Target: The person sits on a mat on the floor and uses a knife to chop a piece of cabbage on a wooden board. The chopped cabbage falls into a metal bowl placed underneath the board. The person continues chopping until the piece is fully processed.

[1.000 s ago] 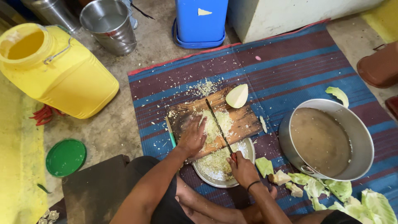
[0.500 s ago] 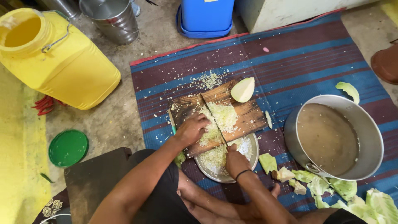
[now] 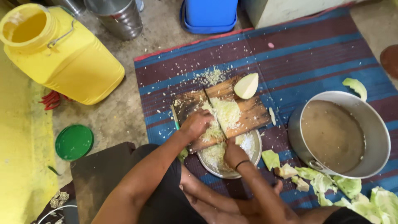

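A wooden cutting board (image 3: 251, 114) lies on a striped blue and maroon mat, with shredded cabbage (image 3: 226, 112) heaped on it. My left hand (image 3: 195, 123) presses on the shreds at the board's near left edge. My right hand (image 3: 233, 152) grips a knife (image 3: 216, 120) whose blade lies across the board through the shreds. A round steel plate (image 3: 253, 154) sits under the board's near edge and holds more shredded cabbage. A cabbage wedge (image 3: 246, 86) rests on the board's far right corner.
A large steel pot (image 3: 375, 124) with cloudy water stands to the right, with cabbage leaves (image 3: 331, 182) strewn below it. A yellow plastic jerrycan (image 3: 62, 58) and green lid (image 3: 74, 142) lie left; a steel bucket (image 3: 118, 16) and a blue container (image 3: 211, 14) stand at the back.
The view shifted slightly. Both hands stayed at the board's near edge, with the knife blade sliding across the shreds toward the plate.
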